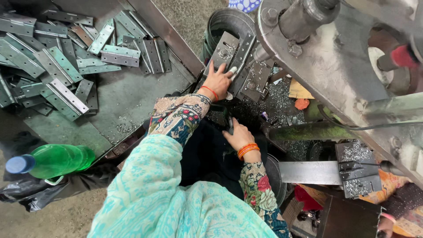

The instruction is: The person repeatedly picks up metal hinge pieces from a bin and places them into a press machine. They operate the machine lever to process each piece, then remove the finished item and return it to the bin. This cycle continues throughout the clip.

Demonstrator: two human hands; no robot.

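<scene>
The left hand [217,80] reaches up toward the frame's centre top, palm down, fingers spread and flat, its patterned sleeve angled from lower left. The right hand [238,135] sits lower, near the centre, fingers curled downward, wrist bent, forearm rising from the bottom edge.

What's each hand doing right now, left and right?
Left hand: open, fingers spread flat on a metal hinge at the machine.
Right hand: resting low by a dark lever; grip cannot be told.

This is a metalworking workshop, shown by the heavy steel press machine [335,57], the heap of grey metal hinges [57,57] on a steel tray [132,101], and metal shavings [282,97] strewn about.
</scene>
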